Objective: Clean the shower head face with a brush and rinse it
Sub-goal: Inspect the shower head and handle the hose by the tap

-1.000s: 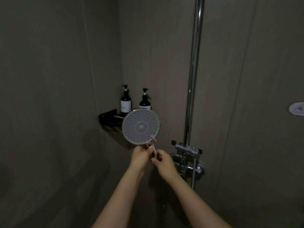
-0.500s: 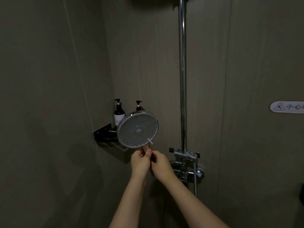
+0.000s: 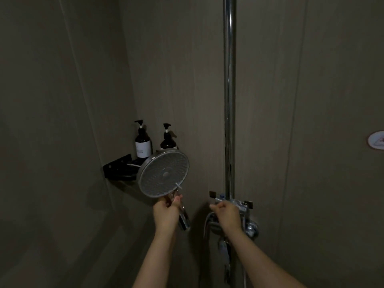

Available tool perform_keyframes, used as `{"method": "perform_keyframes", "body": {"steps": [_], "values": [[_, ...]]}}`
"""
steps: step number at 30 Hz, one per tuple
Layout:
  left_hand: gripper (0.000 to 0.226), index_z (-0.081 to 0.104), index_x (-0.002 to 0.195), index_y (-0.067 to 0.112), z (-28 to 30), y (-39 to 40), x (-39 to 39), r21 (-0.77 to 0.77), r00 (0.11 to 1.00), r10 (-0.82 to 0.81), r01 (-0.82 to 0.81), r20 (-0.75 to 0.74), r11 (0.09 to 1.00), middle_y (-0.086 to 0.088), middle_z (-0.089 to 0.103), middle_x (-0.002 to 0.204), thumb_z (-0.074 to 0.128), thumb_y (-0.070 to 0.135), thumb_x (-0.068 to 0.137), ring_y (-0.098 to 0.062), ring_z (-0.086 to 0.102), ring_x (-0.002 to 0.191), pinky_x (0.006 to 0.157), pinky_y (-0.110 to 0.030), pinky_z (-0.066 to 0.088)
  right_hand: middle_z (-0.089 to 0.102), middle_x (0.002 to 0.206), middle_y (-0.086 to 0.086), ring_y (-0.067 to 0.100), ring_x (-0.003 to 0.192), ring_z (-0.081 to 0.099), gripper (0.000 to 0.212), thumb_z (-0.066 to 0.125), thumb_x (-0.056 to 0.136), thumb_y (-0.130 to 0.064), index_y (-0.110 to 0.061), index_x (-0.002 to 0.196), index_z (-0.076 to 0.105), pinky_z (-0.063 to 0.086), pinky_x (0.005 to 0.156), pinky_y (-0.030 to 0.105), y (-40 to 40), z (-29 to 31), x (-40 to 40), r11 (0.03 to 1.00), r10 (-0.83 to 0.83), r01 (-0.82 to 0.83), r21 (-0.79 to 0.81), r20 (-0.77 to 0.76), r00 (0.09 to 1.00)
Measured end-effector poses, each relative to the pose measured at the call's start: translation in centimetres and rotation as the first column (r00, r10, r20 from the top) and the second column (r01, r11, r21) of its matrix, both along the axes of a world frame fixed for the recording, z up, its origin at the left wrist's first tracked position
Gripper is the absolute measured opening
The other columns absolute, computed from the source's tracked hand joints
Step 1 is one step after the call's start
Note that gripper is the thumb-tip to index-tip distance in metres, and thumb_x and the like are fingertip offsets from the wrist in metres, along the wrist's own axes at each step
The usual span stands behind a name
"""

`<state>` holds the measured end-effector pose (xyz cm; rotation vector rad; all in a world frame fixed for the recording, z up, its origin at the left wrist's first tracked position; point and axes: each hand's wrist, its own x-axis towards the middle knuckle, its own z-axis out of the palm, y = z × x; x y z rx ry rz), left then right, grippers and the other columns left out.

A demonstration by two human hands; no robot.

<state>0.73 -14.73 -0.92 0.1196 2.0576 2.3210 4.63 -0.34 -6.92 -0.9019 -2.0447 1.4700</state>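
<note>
Left hand: the left hand [image 3: 166,212] is up in front of the person, arm reaching forward and a bit up. Its fingers are curled tight round the shiny handle of the shower head [image 3: 164,173].
Shower head: it is held up in the air, near the corner of the walls. Its round face with all the little holes is turned toward the camera and leans a bit to the right.
Brush: a thin white brush [image 3: 179,186] lies against the lower right part of the round face. It seems to be held in the left hand along with the handle, but it is too small to be sure.
Right hand: the right hand [image 3: 227,213] reaches out to the tap [image 3: 232,204] on the wall. Its fingers are bent over the top of the tap and hold it.
Pipe: a tall shiny pipe [image 3: 229,90] goes straight up from the tap.
Shelf: a black corner shelf [image 3: 118,169] sits behind the shower head. Two dark pump bottles [image 3: 143,144] stand on it, side by side.
</note>
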Motion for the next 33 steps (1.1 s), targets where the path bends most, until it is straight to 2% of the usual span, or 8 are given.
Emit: {"method": "perform_keyframes", "body": {"steps": [3, 5, 10, 18, 21, 23, 27, 33], "values": [[0.018, 0.062, 0.105, -0.005, 0.2, 1.9, 0.1, -0.014, 1.0, -0.001, 0.001, 0.003, 1.0, -0.011, 0.064, 0.095, 0.054, 0.001, 0.09, -0.019, 0.059, 0.092, 0.078, -0.026, 0.04, 0.053, 0.063, -0.003, 0.01, 0.06, 0.052, 0.024, 0.064, 0.086, -0.023, -0.021, 0.067, 0.051, 0.044, 0.061, 0.025, 0.2, -0.2, -1.5, 0.997, 0.063, -0.064, 0.052, 0.011, 0.998], [0.015, 0.063, 0.102, 0.0, 0.1, 2.8, 0.0, -0.035, 1.0, 0.002, -0.003, -0.009, 0.999, -0.009, 0.064, 0.094, 0.055, 0.004, 0.09, -0.018, 0.059, 0.09, 0.076, -0.026, 0.039, 0.055, 0.063, -0.002, 0.013, 0.063, 0.057, 0.024, 0.063, 0.087, -0.024, -0.022, 0.066, 0.051, 0.05, 0.067, 0.03, 0.7, -1.0, -1.9, 0.997, 0.068, -0.068, 0.032, 0.002, 0.998], [0.016, 0.063, 0.104, -0.001, -0.4, 5.0, -0.2, -0.062, 0.999, 0.034, -0.035, -0.03, 0.997, -0.007, 0.063, 0.089, 0.056, 0.004, 0.089, -0.018, 0.059, 0.084, 0.063, -0.023, 0.042, 0.059, 0.069, 0.001, 0.012, 0.064, 0.059, 0.021, 0.051, 0.094, -0.027, -0.016, 0.077, 0.059, 0.048, 0.055, 0.025, 3.8, -3.9, 0.4, 0.989, -0.144, 0.141, -0.034, -0.085, 0.986], [0.021, 0.061, 0.111, 0.001, -1.8, 7.4, 0.9, -0.084, 1.0, 0.005, -0.006, -0.013, 0.996, -0.009, 0.064, 0.1, 0.052, 0.004, 0.091, -0.02, 0.06, 0.095, 0.081, -0.026, 0.041, 0.052, 0.066, -0.002, 0.012, 0.058, 0.051, 0.032, 0.062, 0.086, -0.031, -0.02, 0.066, 0.04, 0.032, 0.047, 0.018, 5.1, -5.9, 2.2, 0.966, -0.248, 0.251, 0.061, -0.058, 0.967], [0.019, 0.061, 0.108, 0.002, -2.2, 7.7, 1.3, -0.079, 1.0, 0.009, -0.01, -0.019, 0.997, -0.008, 0.063, 0.098, 0.052, 0.003, 0.092, -0.018, 0.059, 0.093, 0.081, -0.025, 0.04, 0.053, 0.088, 0.005, 0.019, 0.082, 0.053, 0.025, 0.07, 0.081, -0.021, -0.01, 0.092, 0.052, 0.037, 0.062, 0.022, 6.4, -7.5, 2.3, 0.945, -0.323, 0.322, -0.057, -0.01, 0.946], [0.016, 0.061, 0.105, 0.005, -2.5, 7.9, 1.5, -0.06, 1.0, 0.003, -0.003, -0.001, 0.998, -0.009, 0.063, 0.097, 0.052, 0.003, 0.092, -0.018, 0.059, 0.092, 0.081, -0.026, 0.041, 0.06, 0.097, 0.013, 0.024, 0.092, 0.057, 0.021, 0.062, 0.086, -0.01, -0.003, 0.105, 0.056, 0.04, 0.074, 0.026, 7.2, -8.2, 1.7, 0.965, -0.182, 0.188, -0.185, 0.046, 0.982], [0.02, 0.062, 0.108, -0.001, -2.7, 8.3, 1.9, -0.04, 1.0, 0.011, -0.011, -0.002, 0.999, -0.009, 0.064, 0.095, 0.052, 0.003, 0.091, -0.017, 0.06, 0.085, 0.072, -0.024, 0.045, 0.06, 0.085, 0.015, 0.023, 0.082, 0.055, 0.017, 0.048, 0.093, -0.005, 0.0, 0.102, 0.061, 0.04, 0.067, 0.025, 8.5, -7.5, 0.9, 0.953, -0.074, 0.075, -0.294, 0.015, 0.997], [0.017, 0.062, 0.105, 0.004, -2.2, 8.0, 2.5, -0.007, 1.0, 0.008, -0.008, -0.001, 1.0, -0.008, 0.064, 0.097, 0.051, 0.002, 0.092, -0.017, 0.06, 0.088, 0.079, -0.028, 0.043, 0.052, 0.126, 0.014, 0.031, 0.111, 0.055, 0.059, 0.057, 0.083, 0.005, -0.013, 0.135, 0.036, 0.048, 0.09, 0.039, 8.4, -4.9, 1.0, 0.799, -0.201, 0.019, -0.6, -0.238, 0.95]]}}
